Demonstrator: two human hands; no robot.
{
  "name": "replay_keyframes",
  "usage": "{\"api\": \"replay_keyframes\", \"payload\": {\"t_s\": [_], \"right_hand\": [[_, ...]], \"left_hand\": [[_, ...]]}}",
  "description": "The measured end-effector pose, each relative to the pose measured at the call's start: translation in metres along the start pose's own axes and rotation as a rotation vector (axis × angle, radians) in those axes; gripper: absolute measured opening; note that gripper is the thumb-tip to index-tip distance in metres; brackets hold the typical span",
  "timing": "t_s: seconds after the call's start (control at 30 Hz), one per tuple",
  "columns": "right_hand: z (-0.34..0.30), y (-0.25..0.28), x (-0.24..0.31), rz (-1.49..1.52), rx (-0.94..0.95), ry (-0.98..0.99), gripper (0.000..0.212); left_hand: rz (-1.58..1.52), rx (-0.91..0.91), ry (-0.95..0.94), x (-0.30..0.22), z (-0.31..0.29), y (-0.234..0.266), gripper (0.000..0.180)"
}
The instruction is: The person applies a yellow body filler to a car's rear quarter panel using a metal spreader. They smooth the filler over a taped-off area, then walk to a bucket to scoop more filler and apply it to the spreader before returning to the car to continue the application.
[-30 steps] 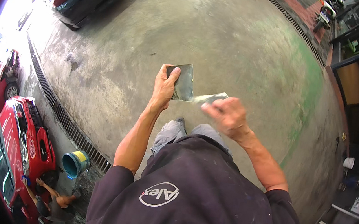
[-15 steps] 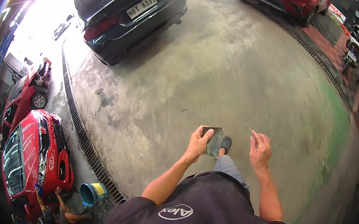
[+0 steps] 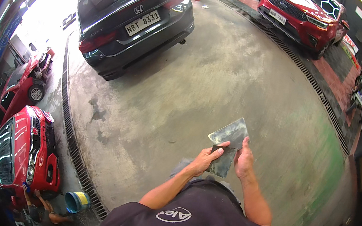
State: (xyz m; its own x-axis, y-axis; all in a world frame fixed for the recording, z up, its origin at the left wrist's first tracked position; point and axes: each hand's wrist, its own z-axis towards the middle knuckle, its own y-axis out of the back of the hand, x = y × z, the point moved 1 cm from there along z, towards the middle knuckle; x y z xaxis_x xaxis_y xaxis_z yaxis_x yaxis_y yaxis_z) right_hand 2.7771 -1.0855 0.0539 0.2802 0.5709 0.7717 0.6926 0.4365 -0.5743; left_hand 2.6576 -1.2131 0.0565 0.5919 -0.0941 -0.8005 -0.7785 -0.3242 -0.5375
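Just in front of my body, my left hand (image 3: 201, 161) grips a dark, roughly square flat sheet (image 3: 222, 163), thumb on its face. My right hand (image 3: 244, 161) holds a thin flat sheet (image 3: 232, 131) by its near right corner. Whitish, chalky smears cover this second sheet, which tilts above the dark one. The two pieces lie close together, and their edges nearly meet or overlap by my left fingertips. Whether they touch I cannot tell. The palm side of my right fingers is partly hidden.
A dark sedan (image 3: 132, 31) stands ahead on the concrete floor (image 3: 202, 84). Red cars (image 3: 20, 148) are at the left, where a co-worker (image 3: 38, 210) crouches by a blue bucket (image 3: 77, 202). Another red car (image 3: 299, 19) is far right. Drain grates (image 3: 70, 140) run along both sides.
My hands have come together, the right moving left toward the dark sheet. The right hand's sheet, seen edge-on before, now shows its smeared face. The view has shifted, showing more of the far red car.
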Motion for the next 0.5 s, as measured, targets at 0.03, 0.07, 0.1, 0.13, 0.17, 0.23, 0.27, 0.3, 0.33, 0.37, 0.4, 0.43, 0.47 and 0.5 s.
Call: {"api": "replay_keyframes", "payload": {"t_s": [0.03, 0.07, 0.1, 0.13, 0.17, 0.23, 0.27, 0.3, 0.33, 0.37, 0.4, 0.43, 0.47, 0.5], "right_hand": [[0.015, 0.002, 0.002, 0.001, -0.035, -0.015, 0.058], [0.03, 0.004, 0.002, 0.002, -0.071, -0.03, 0.058], [0.051, 0.006, 0.004, 0.006, -0.104, -0.04, 0.058], [0.073, 0.011, 0.007, -0.015, -0.152, -0.036, 0.055], [0.096, 0.021, 0.011, -0.033, -0.201, -0.031, 0.051], [0.141, 0.048, 0.016, -0.143, -0.315, 0.018, 0.044], [0.162, 0.065, 0.015, -0.234, -0.379, 0.054, 0.041], [0.184, 0.074, 0.02, -0.324, -0.449, 0.1, 0.038], [0.203, 0.069, 0.027, -0.363, -0.467, 0.127, 0.036], [0.221, 0.063, 0.033, -0.4, -0.49, 0.154, 0.035], [0.237, 0.054, 0.038, -0.434, -0.519, 0.178, 0.034], [0.249, 0.048, 0.046, -0.403, -0.531, 0.159, 0.033], [0.261, 0.04, 0.053, -0.37, -0.542, 0.141, 0.032], [0.273, 0.032, 0.054, -0.327, -0.54, 0.112, 0.031]], "left_hand": [[0.023, -0.016, -0.031, -0.008, 0.012, 0.006, 0.048], [0.029, -0.027, -0.018, -0.018, 0.024, 0.014, 0.045], [0.089, -0.03, -0.03, -0.032, 0.04, 0.026, 0.044], [0.15, -0.032, -0.041, -0.045, 0.056, 0.039, 0.042], [0.213, -0.034, -0.051, -0.059, 0.071, 0.052, 0.041], [0.305, -0.09, -0.103, -0.083, 0.103, 0.075, 0.036], [0.365, -0.113, -0.119, -0.092, 0.119, 0.089, 0.035], [0.427, -0.125, -0.142, -0.107, 0.14, 0.104, 0.034], [0.429, -0.161, -0.146, -0.119, 0.157, 0.123, 0.033], [0.432, -0.195, -0.149, -0.126, 0.175, 0.145, 0.033], [0.438, -0.226, -0.147, -0.136, 0.191, 0.162, 0.033], [0.412, -0.224, -0.14, -0.151, 0.207, 0.17, 0.032], [0.388, -0.223, -0.132, -0.166, 0.223, 0.175, 0.032], [0.373, -0.239, -0.121, -0.179, 0.235, 0.18, 0.032]]}}
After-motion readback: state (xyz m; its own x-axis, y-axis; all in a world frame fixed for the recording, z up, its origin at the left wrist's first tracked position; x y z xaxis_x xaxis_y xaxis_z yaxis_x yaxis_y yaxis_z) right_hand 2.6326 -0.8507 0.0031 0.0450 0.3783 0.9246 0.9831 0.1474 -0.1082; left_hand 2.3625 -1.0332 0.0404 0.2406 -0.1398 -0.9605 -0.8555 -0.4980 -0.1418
